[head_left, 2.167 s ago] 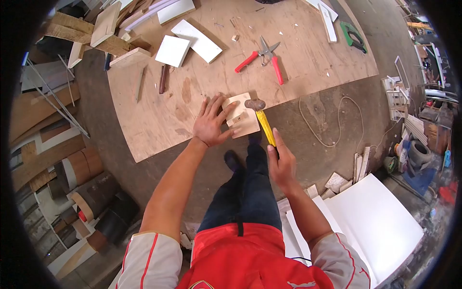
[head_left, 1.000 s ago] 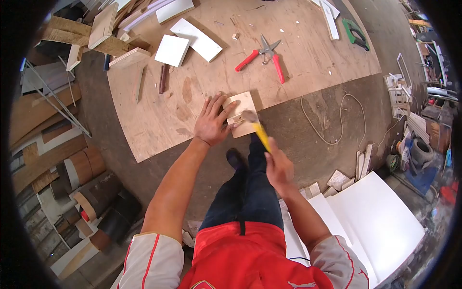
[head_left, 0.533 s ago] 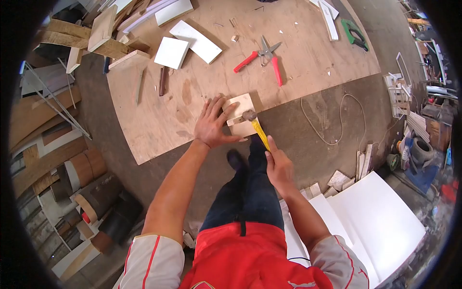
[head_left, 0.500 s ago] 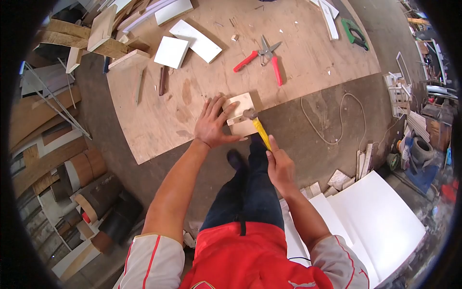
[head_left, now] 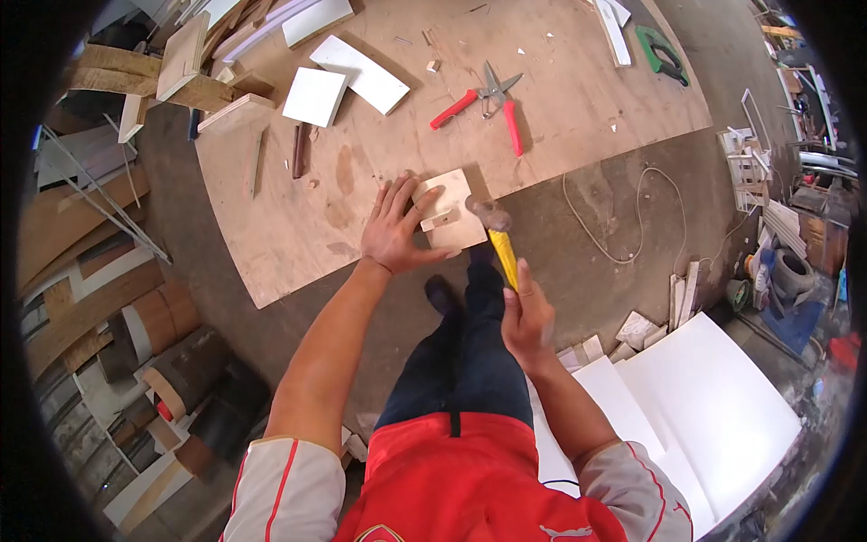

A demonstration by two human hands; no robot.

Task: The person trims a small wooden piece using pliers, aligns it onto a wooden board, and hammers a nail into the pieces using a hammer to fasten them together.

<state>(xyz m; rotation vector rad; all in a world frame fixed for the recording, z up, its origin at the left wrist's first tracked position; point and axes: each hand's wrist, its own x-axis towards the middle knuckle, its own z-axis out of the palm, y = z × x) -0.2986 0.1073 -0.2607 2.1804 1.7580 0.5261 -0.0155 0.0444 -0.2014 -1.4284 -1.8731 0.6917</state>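
Observation:
At the near edge of the plywood table, my left hand [head_left: 394, 224] steadies a small pale wooden piece [head_left: 459, 230]. Its index finger lies over the top and its thumb along the near side; the other fingers rest to the left. A short raised wooden strip [head_left: 441, 220] crosses the middle of the piece. My right hand [head_left: 528, 314] is wrapped around the yellow handle of a hammer [head_left: 503, 255]. The brownish metal hammer head [head_left: 489, 214] is just right of the piece, apparently raised above it.
Red-handled snips [head_left: 489, 101] lie open on the plywood table [head_left: 298, 217]. Two white boards [head_left: 366, 77] and a dark brown stick [head_left: 300, 151] lie to the left. A green-handled saw [head_left: 661, 56] is at the far right. White sheets [head_left: 713, 406] lean low on my right.
The hammer head has moved up and to the right off the wooden piece and looks larger. My left hand stays on the piece. The view has shifted slightly.

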